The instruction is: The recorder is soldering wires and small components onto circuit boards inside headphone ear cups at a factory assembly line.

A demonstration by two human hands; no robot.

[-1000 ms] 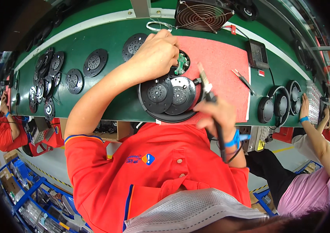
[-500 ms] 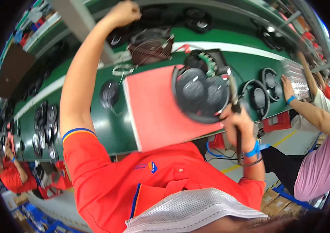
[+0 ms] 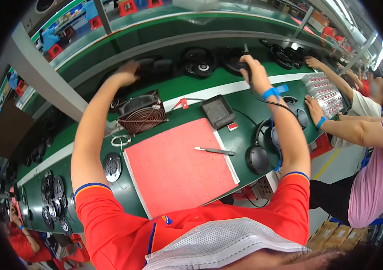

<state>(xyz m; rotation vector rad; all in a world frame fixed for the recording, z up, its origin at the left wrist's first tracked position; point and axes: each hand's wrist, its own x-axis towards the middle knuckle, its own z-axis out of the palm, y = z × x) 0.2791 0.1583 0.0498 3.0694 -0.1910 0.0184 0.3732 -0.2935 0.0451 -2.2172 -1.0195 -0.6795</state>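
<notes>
My right hand (image 3: 257, 76) is wrapped round a soldering iron (image 3: 249, 67), its metal tip up and its black cord trailing down past the wrist. Beside that hand, black headphones (image 3: 232, 60) lie on the green belt. My left hand (image 3: 126, 75) reaches over the belt at the far left, beside dark headphone parts (image 3: 157, 66); motion blurs its fingers. On the pink mat (image 3: 173, 166) before me rests a slim grey-handled tool (image 3: 216, 151) with a pale tip. A round speaker piece (image 3: 112, 167) lies left of the mat.
A fan with a coppery guard (image 3: 142, 119) stands behind the mat, near a dark square tray (image 3: 218, 112) and a red clip (image 3: 183, 103). More headphones (image 3: 257, 158) lie at right, several round parts (image 3: 54, 202) at left. A co-worker's hand (image 3: 314, 108) is by a clear blister tray (image 3: 324, 94).
The headphones have left the pink mat, which now shows the slim tool. My right hand has moved forward over the belt with the iron. My left hand has come lower in view.
</notes>
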